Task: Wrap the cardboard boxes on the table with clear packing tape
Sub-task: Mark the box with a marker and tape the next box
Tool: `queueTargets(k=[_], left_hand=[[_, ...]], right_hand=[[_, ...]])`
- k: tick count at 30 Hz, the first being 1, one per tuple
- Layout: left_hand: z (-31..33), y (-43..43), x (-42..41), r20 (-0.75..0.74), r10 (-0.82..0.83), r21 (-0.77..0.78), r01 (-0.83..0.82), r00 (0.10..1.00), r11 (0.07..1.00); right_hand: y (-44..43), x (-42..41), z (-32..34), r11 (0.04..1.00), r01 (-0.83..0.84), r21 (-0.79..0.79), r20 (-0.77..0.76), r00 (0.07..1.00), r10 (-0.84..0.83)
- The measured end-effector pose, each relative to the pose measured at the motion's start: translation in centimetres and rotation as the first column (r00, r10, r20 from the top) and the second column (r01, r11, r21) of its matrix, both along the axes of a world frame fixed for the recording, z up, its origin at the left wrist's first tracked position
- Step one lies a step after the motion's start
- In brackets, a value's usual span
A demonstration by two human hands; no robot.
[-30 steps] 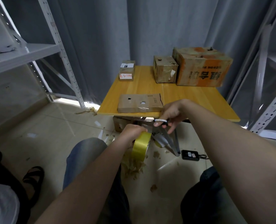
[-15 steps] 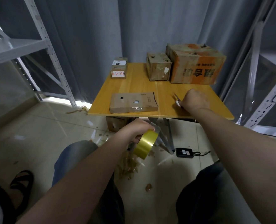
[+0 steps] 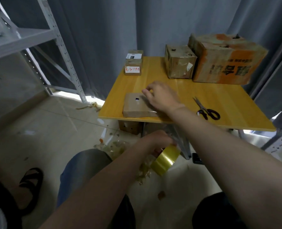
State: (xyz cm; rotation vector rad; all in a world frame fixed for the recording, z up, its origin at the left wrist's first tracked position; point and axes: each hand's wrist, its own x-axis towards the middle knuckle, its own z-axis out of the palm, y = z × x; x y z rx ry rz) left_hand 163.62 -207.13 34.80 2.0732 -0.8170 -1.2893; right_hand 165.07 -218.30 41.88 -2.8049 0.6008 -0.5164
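A low wooden table [image 3: 203, 96] is seen from above, set against a grey curtain [image 3: 170, 22]. 4 cardboard boxes are placed on it. A flat box [image 3: 133, 108] lies at the near left edge, with a small hole in its top and clear tape visible along its near side. A small box [image 3: 133, 65] with a white label is set at the far left corner. A medium box [image 3: 178, 61] and a large box [image 3: 226, 58] with orange print are set side by side along the far right, touching or nearly so.

The right hand [image 3: 161, 96] is held palm down over the right part of the flat box, with the fingers bent and the thumb and forefinger brought close together near the box's far edge. Whether anything is pinched there cannot be told.

The left hand [image 3: 156, 139] is held below the table's near edge, above the floor. A yellowish tape roll [image 3: 166, 160] is gripped in it, fingers curled through the core, the roll tilted.

Black-handled scissors [image 3: 206, 109] are laid on the table to the right of the right wrist, blades pointing away and nearly closed.

Under the table, 1 more box [image 3: 130, 128] is partly seen. Tape scraps [image 3: 115, 146] are scattered on the tiled floor beside the knees. A metal shelf [image 3: 37, 35] stands at the left.
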Motion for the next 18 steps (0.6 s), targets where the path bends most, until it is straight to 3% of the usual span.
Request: queueTargets(k=[4,9,18], left_hand=[[-1.6,-0.6,0.8,0.059,-0.037,0.027,0.036,0.998,0.999],[-3.0,-0.8,1.0,0.011,-0.003,-0.005,0.004,1.000,1.000],[-3.4,-0.8,0.2,0.007,0.010,0.021,-0.010,1.000,1.000]], right_hand=[[-0.2,1.0,-2.3,0.999,0.004,-0.033,0.026,1.000,-0.003],[1.1,0.1,-3.2,0.948,0.062,-0.313,0.076,0.996,-0.040],[1.7,-1.3,-5.0,0.886,-0.011,-0.464,-0.050,0.999,-0.014]])
